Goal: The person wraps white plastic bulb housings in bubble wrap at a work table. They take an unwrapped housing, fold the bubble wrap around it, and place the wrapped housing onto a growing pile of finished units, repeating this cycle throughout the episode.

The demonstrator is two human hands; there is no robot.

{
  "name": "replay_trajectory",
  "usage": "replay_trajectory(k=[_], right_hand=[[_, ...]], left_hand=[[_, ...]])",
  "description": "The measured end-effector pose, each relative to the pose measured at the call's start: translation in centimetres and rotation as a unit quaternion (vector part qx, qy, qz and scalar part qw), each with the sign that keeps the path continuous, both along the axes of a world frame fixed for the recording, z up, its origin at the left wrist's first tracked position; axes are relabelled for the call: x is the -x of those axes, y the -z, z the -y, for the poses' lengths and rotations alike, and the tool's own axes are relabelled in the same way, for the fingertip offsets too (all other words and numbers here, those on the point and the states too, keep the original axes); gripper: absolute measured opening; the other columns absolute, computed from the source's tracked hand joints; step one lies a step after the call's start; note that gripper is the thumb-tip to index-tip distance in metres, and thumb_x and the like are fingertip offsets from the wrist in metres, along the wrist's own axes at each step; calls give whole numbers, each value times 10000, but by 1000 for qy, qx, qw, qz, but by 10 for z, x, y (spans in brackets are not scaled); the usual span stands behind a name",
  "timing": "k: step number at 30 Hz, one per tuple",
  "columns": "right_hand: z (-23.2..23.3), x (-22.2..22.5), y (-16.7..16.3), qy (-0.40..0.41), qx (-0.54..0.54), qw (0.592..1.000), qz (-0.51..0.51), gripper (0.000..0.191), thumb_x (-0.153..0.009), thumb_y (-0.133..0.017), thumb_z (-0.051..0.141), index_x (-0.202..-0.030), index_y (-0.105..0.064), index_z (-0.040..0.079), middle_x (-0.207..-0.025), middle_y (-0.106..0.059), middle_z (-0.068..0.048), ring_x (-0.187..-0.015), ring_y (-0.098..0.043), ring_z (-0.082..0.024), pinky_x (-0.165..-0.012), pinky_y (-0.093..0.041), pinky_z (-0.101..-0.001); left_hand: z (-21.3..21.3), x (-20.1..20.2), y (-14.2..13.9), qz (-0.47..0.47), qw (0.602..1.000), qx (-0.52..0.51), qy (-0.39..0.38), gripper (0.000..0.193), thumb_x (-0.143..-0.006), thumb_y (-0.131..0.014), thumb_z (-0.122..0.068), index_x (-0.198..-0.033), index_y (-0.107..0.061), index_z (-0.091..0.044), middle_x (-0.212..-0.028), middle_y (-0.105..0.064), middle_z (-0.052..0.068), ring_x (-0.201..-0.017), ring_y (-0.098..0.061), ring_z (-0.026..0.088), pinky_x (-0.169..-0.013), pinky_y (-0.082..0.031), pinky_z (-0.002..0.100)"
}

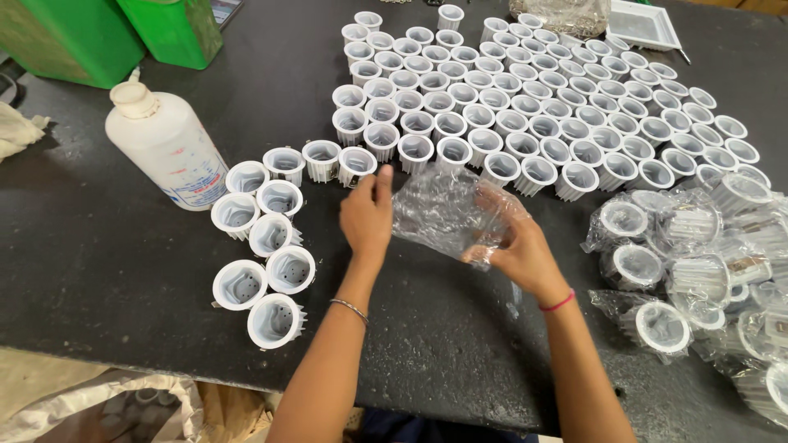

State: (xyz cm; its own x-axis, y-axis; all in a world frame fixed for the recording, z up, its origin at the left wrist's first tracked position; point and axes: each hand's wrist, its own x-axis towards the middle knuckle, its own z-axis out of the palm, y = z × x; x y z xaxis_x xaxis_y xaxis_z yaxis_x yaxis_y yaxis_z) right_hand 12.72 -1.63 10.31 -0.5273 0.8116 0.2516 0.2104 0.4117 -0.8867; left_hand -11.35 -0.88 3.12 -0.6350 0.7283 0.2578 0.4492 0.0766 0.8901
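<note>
My left hand [367,220] and my right hand [515,246] hold a clear plastic bag [443,212] between them just above the dark table [107,246]. The left fingers pinch the bag's left edge; the right fingers are inside or behind the bag's right side. A thin bangle circles my left wrist and a red band my right. Just beyond the bag stands the front row of many white finned cup-shaped housings [501,90], open side up. Nothing shows inside the bag.
A loose cluster of the same white housings [267,246] sits to the left. Bagged housings [698,262] pile up at right. A white squeeze bottle [168,143] lies at left, green containers [115,33] behind it, a white tray [644,25] at the back.
</note>
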Motion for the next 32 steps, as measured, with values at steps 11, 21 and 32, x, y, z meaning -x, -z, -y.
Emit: replay_trajectory(k=[11,21,32], right_hand=[[-10,-9,17,-88,62,994,20,824,-732,-868,38,-1479,-521,58,-1566,-473,-50,-1408,-501,-239,-1045,-557,-385],[1,14,15,16,22,996,85,1084,-616,-930,121,-1515,-327,70,-1564,-389,-79,-1415,-487,-280,-849,-605,-401],[-14,-6,50,75,-99,979,164,619,-876,-687,-38,-1449,-496,100,-1490,-514,-109,-1234,-650,-232,-837,-647,-337]], left_hand=[[-13,7,28,67,991,-80,89,382,-889,-787,-399,-853,-686,-32,-742,-719,77,-674,-686,193,-647,-533,344],[21,-6,-25,-184,972,-147,17,351,-891,-804,-340,-1044,-623,-82,-1002,-641,76,-946,-618,296,-807,-481,445],[43,-75,-26,-142,959,-35,242,410,-802,-661,16,-1154,-469,-68,-1127,-593,174,-1047,-631,406,-826,-521,503]])
